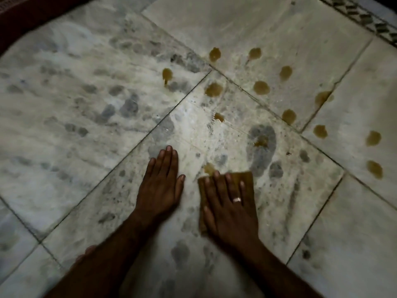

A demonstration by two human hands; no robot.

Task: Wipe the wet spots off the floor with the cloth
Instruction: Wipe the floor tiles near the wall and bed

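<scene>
Several brown wet spots (261,87) dot the marble floor (86,104) ahead and to the right. A brown cloth (247,179) lies flat on the floor under my right hand (227,203), which presses down on it with fingers spread; a ring shows on one finger. One small wet spot (208,168) sits just beyond the cloth's far left corner, touching my fingertips' edge. My left hand (161,186) rests flat on the bare floor to the left of the cloth, fingers together, holding nothing.
A dark red rug edge (19,20) curves across the top left corner. A patterned border strip (365,20) runs along the top right. Dark grout lines cross the tiles diagonally. My knee (86,254) shows at the lower left.
</scene>
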